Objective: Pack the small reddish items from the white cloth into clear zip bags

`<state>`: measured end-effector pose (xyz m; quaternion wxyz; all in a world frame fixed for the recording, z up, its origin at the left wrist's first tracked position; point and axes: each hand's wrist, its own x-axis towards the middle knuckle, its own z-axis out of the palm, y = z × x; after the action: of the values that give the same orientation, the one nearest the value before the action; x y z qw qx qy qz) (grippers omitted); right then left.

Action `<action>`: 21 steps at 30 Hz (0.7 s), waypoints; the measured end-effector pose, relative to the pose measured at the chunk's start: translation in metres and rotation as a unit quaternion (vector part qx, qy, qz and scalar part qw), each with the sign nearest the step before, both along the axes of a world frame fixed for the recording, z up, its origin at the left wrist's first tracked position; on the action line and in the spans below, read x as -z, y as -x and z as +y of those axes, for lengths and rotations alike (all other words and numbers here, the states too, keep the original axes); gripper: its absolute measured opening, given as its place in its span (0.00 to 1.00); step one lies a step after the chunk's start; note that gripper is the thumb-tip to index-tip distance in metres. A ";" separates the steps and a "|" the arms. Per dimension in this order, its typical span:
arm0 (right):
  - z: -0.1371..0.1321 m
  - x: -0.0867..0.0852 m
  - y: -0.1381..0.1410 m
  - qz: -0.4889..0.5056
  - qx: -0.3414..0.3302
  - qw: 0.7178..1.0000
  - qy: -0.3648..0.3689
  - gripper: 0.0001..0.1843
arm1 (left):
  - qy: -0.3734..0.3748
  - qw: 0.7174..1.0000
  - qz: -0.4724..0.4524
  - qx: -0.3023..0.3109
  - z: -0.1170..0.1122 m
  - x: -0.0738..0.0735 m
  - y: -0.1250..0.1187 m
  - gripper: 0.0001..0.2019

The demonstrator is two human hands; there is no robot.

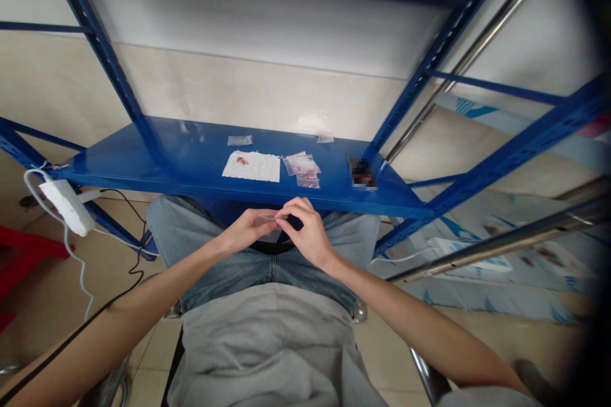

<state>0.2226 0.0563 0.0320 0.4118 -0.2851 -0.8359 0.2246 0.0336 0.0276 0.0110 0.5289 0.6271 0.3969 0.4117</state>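
Observation:
Both hands meet above my lap, just in front of the blue shelf's front edge. My left hand is closed on a small clear plastic bag. At the bag's right end, my right hand pinches with its fingertips. Beyond them on the shelf lies a white cloth or paper sheet, with a few small brown pieces on its left part. To its right is a loose pile of clear bags with reddish bits in them.
The blue metal shelf has uprights on both sides. Flat clear bags lie toward its back. A dark, pixelated item sits at the right. A white power strip with cables hangs at the left, near a red stool.

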 end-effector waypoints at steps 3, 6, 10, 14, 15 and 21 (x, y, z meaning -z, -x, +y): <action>0.002 0.000 -0.001 -0.006 -0.009 1.000 -0.008 0.06 | -0.032 0.999 0.013 0.008 0.002 0.002 0.001 0.18; 0.002 0.000 -0.001 -0.031 0.000 0.999 -0.024 0.07 | -0.053 0.998 0.031 0.002 0.001 0.006 0.000 0.18; -0.005 -0.001 0.000 -0.054 0.012 0.997 -0.053 0.09 | -0.080 0.995 0.054 -0.024 -0.005 0.004 -0.004 0.18; -0.010 -0.003 0.001 -0.074 -0.026 0.994 -0.072 0.10 | -0.116 0.991 0.065 -0.019 -0.010 0.002 -0.008 0.18; -0.011 -0.003 0.001 -0.079 -0.031 0.994 -0.075 0.10 | -0.119 0.991 0.068 -0.015 -0.010 0.003 -0.009 0.18; -0.009 -0.002 0.000 -0.085 -0.051 0.992 -0.076 0.10 | -0.136 0.985 0.101 -0.020 -0.011 0.009 -0.010 0.15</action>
<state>0.2223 0.0471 0.0338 0.3475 -0.2286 -0.8959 0.1562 0.0439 0.0170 0.0015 0.3873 0.7234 0.4015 0.4068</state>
